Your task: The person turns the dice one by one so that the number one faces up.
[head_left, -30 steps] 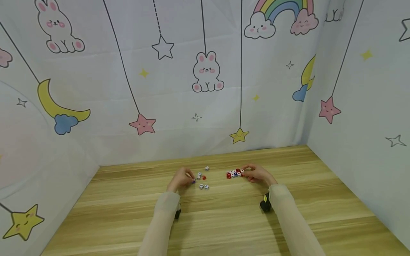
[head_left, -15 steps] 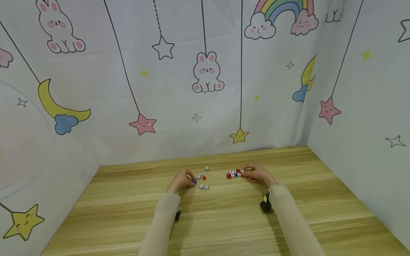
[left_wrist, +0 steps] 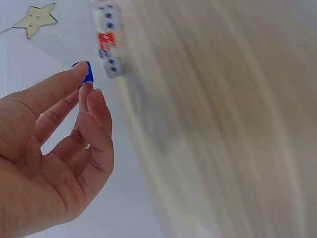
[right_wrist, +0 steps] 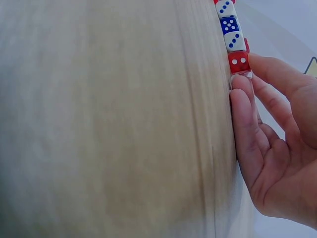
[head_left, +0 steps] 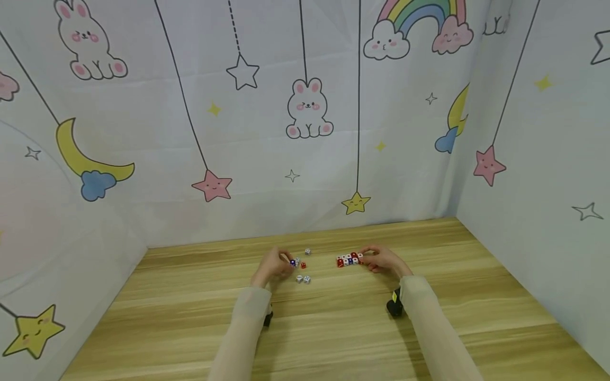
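My left hand (head_left: 275, 264) pinches a small blue die (left_wrist: 90, 75) between its fingertips. In the head view this die overlaps the loose white dice (head_left: 297, 260) beside the hand. At the right end of a two-row block of red, white and blue dice (head_left: 347, 260) is my right hand (head_left: 383, 258). Its fingertips hold the block's end, right at a red die (right_wrist: 238, 62) showing two white pips. That hand partly hides the end dice.
Between hand and block lies a loose red die (head_left: 303, 265). One white die (head_left: 307, 252) sits farther back, and two white dice (head_left: 303, 279) lie nearer. Behind the wooden table (head_left: 333, 333) hangs a printed curtain (head_left: 267, 132).
The left hand has brought the blue die slightly rightward and away from the body, from beside the loose dice to over them. The right hand has stayed at the block's end.
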{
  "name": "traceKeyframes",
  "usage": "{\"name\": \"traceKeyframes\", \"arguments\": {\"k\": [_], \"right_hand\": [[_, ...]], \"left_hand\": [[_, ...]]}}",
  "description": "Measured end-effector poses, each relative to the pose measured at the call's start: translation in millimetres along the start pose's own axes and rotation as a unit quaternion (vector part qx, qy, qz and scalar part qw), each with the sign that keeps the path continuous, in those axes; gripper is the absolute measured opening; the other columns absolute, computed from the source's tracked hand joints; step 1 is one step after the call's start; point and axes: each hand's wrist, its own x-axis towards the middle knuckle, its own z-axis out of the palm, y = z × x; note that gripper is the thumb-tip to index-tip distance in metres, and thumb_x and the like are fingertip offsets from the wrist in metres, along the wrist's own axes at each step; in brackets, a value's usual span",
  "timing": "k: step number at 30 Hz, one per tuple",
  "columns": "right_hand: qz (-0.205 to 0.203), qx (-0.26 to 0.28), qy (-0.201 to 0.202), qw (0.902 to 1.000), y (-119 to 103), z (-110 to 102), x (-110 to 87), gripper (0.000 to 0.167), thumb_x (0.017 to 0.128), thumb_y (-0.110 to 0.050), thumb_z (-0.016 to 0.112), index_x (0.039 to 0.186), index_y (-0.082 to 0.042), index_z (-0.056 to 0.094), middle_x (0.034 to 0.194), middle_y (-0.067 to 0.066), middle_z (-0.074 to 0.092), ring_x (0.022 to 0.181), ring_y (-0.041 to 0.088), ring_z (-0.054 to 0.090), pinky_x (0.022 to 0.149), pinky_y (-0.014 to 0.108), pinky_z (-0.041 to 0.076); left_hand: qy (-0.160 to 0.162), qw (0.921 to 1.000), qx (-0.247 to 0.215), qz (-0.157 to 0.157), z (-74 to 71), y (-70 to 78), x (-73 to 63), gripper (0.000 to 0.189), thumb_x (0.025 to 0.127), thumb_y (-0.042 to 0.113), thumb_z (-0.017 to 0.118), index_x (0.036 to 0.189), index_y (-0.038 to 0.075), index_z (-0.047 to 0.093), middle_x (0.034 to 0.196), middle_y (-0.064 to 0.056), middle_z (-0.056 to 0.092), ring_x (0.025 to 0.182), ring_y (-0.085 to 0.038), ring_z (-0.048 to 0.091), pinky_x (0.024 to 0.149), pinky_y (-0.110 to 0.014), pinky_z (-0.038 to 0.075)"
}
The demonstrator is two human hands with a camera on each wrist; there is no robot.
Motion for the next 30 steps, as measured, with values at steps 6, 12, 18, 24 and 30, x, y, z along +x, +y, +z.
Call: {"name": "traceKeyframes", "arguments": {"k": [6,12,18,24,30], "right_hand": [[0.002,0.002,0.001,1.0000,0.2,-0.3,-0.4,0.036,0.089,-0.018,0.055,0.121,-0.002,0.050,0.068,0.000,0.051,0.054,0.006,0.049,0.048,0.017,0.043],[0.003,0.005,0.001,1.0000,0.6,1.8,-2.2,0.035,0.089,-0.017,0.054,0.121,-0.002,0.050,0.069,0.000,0.051,0.053,0.006,0.048,0.047,0.017,0.042],[0.000,0.009,0.002,1.0000,1.9,2.9,-1.7,0.035,0.088,-0.017,0.055,0.120,-0.003,0.050,0.069,0.001,0.051,0.052,0.006,0.048,0.046,0.017,0.042],[-0.006,0.003,0.001,1.0000,1.2,2.6,-1.4,0.036,0.089,-0.018,0.055,0.121,-0.002,0.049,0.069,0.000,0.051,0.053,0.005,0.048,0.047,0.016,0.042],[-0.006,0.003,0.006,1.0000,0.3,2.0,-1.7,0.035,0.089,-0.017,0.054,0.121,-0.002,0.049,0.068,0.000,0.050,0.053,0.005,0.048,0.047,0.016,0.042]], "left_hand": [[0.004,0.9994,0.002,0.033,20.7,23.2,7.5,0.013,0.077,0.005,0.066,0.089,0.002,0.063,0.077,-0.016,0.066,0.067,-0.031,0.062,0.054,-0.035,0.050],[0.021,0.9980,0.053,0.028,48.3,39.4,9.7,0.014,0.070,0.003,0.070,0.083,0.001,0.065,0.072,-0.011,0.064,0.055,-0.018,0.054,0.048,-0.028,0.044],[0.041,0.9882,0.145,0.026,66.5,50.8,14.9,0.008,0.068,0.006,0.071,0.075,0.006,0.066,0.076,-0.007,0.063,0.061,-0.017,0.049,0.050,-0.027,0.040],[0.035,0.9853,0.165,0.026,73.2,54.6,18.7,0.014,0.068,-0.001,0.066,0.081,0.005,0.068,0.082,-0.008,0.065,0.065,-0.018,0.051,0.051,-0.027,0.040],[0.015,0.9887,0.147,0.026,72.0,57.2,18.3,0.021,0.068,-0.007,0.057,0.084,0.004,0.063,0.080,-0.009,0.060,0.060,-0.018,0.045,0.045,-0.027,0.034]]}}
